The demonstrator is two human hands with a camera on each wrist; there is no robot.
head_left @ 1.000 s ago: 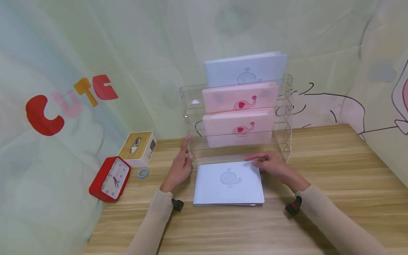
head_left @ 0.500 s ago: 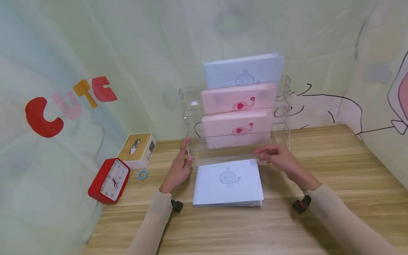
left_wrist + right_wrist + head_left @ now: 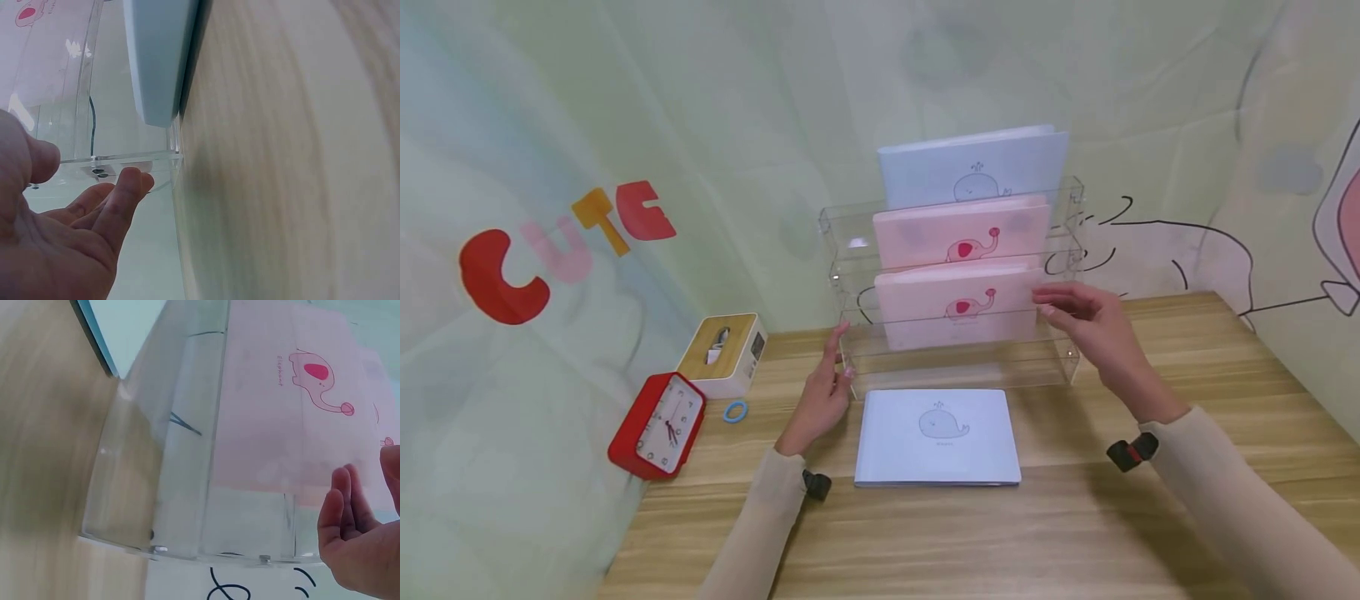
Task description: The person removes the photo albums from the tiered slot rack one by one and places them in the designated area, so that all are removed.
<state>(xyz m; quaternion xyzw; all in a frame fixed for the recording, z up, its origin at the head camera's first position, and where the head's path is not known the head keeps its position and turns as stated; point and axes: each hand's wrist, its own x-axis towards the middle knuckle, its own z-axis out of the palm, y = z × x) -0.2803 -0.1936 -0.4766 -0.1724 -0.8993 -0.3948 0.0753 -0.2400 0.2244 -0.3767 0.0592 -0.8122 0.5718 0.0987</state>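
Observation:
My left hand holds the left side panel of a clear acrylic rack; in the left wrist view, thumb and fingers lie on opposite sides of that panel. At the rack's right side, my right hand has its thumb and fingers apart, fingertips right at the right edge of the front pink elephant booklet. A second pink elephant booklet stands one tier behind it. In the top tier leans a blue whale booklet. Another whale booklet lies closed on the table before the rack.
A red alarm clock stands at the left of the wooden table. Behind it are a white tissue box with a wooden top and a small blue ring. A printed curtain backs the table.
My right hand has moved from the lying whale booklet up and right to the front pink booklet. The whale booklet's lifted cover has settled flat. My left hand stays at the rack.

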